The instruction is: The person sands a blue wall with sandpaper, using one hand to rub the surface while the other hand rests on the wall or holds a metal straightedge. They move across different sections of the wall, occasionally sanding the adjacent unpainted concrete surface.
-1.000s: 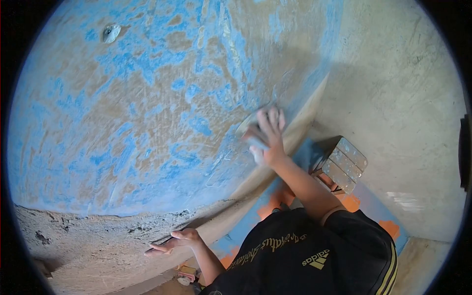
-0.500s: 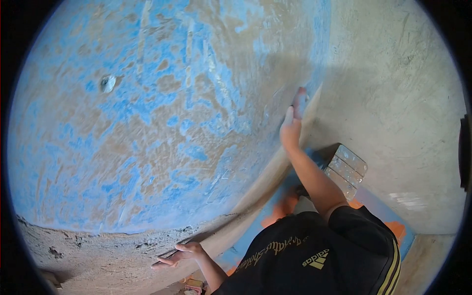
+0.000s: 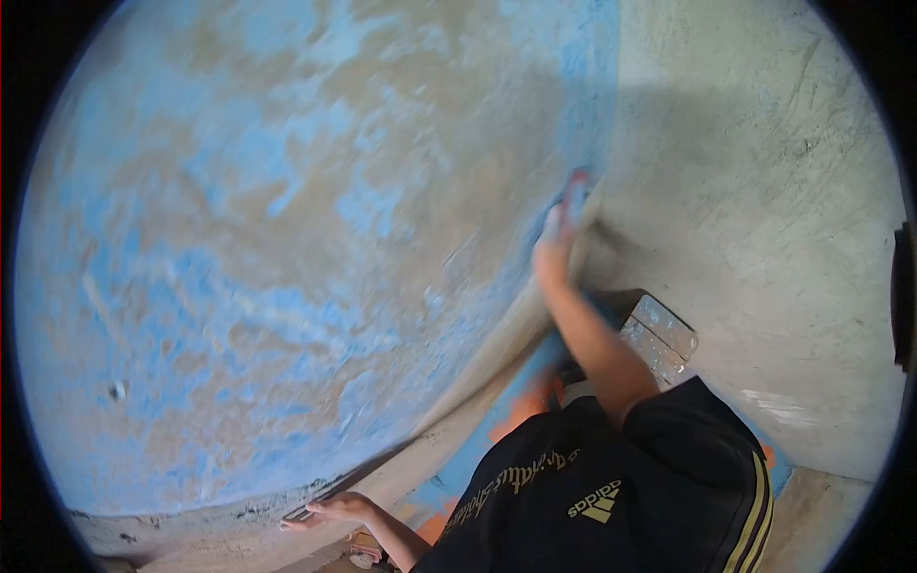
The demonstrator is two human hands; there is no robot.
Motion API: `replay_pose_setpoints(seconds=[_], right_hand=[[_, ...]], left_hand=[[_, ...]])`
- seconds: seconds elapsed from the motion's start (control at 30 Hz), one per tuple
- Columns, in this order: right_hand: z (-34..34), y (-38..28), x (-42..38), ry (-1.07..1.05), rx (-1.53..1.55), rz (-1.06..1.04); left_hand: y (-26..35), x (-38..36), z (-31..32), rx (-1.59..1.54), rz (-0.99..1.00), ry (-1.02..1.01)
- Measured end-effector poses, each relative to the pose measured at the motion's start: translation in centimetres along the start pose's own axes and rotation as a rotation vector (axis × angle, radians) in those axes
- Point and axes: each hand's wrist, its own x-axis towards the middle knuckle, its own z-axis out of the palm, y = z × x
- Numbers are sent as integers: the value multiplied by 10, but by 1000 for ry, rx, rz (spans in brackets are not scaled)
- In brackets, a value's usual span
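Observation:
My right hand point(image 3: 552, 258) grips a slim hand tool with a reddish end point(image 3: 574, 196), blurred by motion. The tool lies against the blue-patched wall point(image 3: 287, 220), close to the corner where the plain grey wall point(image 3: 735, 181) begins. Its exact kind cannot be made out. Low on the left, my left hand point(image 3: 330, 511) is stretched out with its fingers and thumb apart, near the wall's rough lower edge. Nothing plainly shows in it.
A paint-spattered slatted stool or bench point(image 3: 661, 336) stands by my right forearm, against the grey wall. Blue and orange sheeting point(image 3: 521, 406) lies below me. Small items point(image 3: 365, 546) sit on the floor beside my left forearm. A small round fitting point(image 3: 117, 390) marks the wall.
My view has shifted, and the wall's round fitting now appears lower and further left. My right hand with the tool stays near the corner. My left hand remains stretched out by the lower edge.

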Motion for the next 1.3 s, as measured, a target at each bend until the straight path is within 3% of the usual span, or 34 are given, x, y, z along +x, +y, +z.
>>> replay_pose_setpoints(seconds=[0.1, 0.17, 0.23, 0.27, 0.37, 0.4, 0.5, 0.53, 0.6, 0.63, 0.7, 0.73, 0.8, 0.83, 0.93, 1.0, 1.1, 1.23, 1.3], right_hand=[[-15, -48, -65, -338, -402, -529], [-18, -5, -43, -267, -344, -346], [-23, 14, -8, -162, -98, 67], [-27, 1, 26, -85, 116, 377], [-37, -15, 38, -181, -97, 92], [-43, -31, 35, -239, -307, -354], [-57, -34, 56, -388, -449, -424], [-57, -8, 68, -395, -322, 107], [-52, 10, 76, -405, -116, 620], [-49, 5, 77, -420, -55, 607], [-43, -21, 66, -459, -137, -56], [-37, -51, 59, -456, -280, -701], [-30, -48, 74, -377, -272, -844], [-31, -42, 88, -313, -326, -763], [-16, -26, 97, -125, 50, 119], [-29, -42, 88, -224, -226, -390], [-40, -48, 78, -449, -163, -689], [-29, -22, 114, -208, 180, 121], [-24, -49, 82, -265, 24, -311]], left_hand=[[15, -18, 11, 52, 194, -10], [37, -40, 18, 18, 269, -8], [85, -57, 22, -58, 267, -16], [103, -64, 23, -78, 265, -23], [149, -78, 30, -119, 253, -35], [159, -80, 31, -126, 252, -40], [176, -81, 32, -138, 260, -54], [178, -79, 32, -137, 262, -52], [181, -75, 31, -132, 266, -47], [183, -74, 30, -127, 264, -43], [186, -72, 32, -121, 267, -44], [187, -70, 32, -118, 271, -47], [190, -66, 32, -109, 287, -58], [187, -65, 30, -98, 288, -70], [178, -64, 30, -76, 257, -78], [176, -66, 34, -78, 245, -98], [171, -65, 38, -79, 285, -82], [177, -64, 38, -105, 290, -82], [177, -67, 38, -67, 282, -94]])
